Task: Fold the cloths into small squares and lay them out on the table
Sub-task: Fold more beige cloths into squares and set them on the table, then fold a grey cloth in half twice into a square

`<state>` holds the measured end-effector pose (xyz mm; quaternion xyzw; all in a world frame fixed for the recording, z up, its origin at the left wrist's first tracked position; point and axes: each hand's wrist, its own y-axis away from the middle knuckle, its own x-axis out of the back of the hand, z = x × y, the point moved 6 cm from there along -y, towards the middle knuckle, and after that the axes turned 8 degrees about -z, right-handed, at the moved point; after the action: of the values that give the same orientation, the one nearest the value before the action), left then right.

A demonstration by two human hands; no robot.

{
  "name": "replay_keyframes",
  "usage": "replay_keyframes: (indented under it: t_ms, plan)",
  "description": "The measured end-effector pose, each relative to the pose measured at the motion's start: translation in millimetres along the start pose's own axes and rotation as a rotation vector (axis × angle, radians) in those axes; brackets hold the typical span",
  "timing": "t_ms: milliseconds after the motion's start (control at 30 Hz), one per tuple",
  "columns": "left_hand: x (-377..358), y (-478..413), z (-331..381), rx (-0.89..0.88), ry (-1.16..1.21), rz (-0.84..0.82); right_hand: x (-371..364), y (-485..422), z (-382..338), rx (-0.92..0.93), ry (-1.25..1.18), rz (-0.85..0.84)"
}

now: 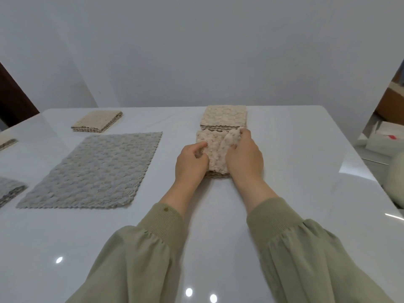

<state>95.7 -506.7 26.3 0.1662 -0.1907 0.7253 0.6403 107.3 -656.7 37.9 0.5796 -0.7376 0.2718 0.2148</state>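
The person is in the last fold of one beige cloth (215, 154), which lies on the white tabletop (295, 171) a little right of the middle. The left hand (192, 160) pinches the left part of the cloth between thumb and fingers. The right hand (243, 154) is closed on the right part and lifts its far corner, so this flap stands up and curls toward the left. The near edge of the cloth shows several layers, so it seems already folded more than once.

Just behind it, almost touching, lies a finished beige square (224, 118). Another beige square (97, 121) lies far to the left near the back edge. A part of a third beige one (7, 143) shows at the left border. A grey cloth (94, 171) lies flat and open to the left of the hands, well apart from them, not yet folded. At the left border a folded grey piece (9, 190) is only half in view.

The next move probably calls for bringing the lifted flap over to the left side, matching the edges, and pressing the pile flat so that it does not spring open. Then the square can stay near the finished one, and the grey cloth is likely the next to fold.
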Motion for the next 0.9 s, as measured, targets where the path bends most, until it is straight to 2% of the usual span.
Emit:
replay_keyframes:
  t_ms: [167, 400, 533, 633, 700, 767, 833, 900]
  plan:
    - [-18.8, 5.4, 12.4, -0.041, -0.007, -0.029, 19.9, 0.8, 14.5, 0.013, 0.016, 0.021]
    - [-80.3, 16.5, 44.6, -0.084, 0.005, -0.150, 80.4, 4.6, 51.8, -0.014, 0.204, 0.084]
    - [-102.8, 20.7, 57.5, -0.098, -0.025, -0.154, 103.3, -6.3, 78.8, -0.165, 0.195, 0.029]
    - [-116.1, 24.7, 63.4, -0.138, -0.058, -0.217, 122.6, -13.5, 97.2, -0.257, 0.155, -0.005]
    - [-121.0, 26.0, 67.2, -0.182, -0.112, -0.243, 129.7, -14.2, 102.3, -0.313, 0.204, -0.041]
    - [-118.4, 27.2, 69.4, -0.251, -0.200, -0.201, 130.1, -13.3, 100.1, -0.376, 0.360, -0.091]
    - [-108.3, 25.8, 65.4, -0.297, -0.347, -0.125, 125.6, -14.3, 82.5, -0.310, 0.476, -0.073]
    - [-93.8, 21.6, 53.3, -0.258, -0.529, -0.079, 109.0, -13.7, 52.8, -0.054, 0.492, -0.045]
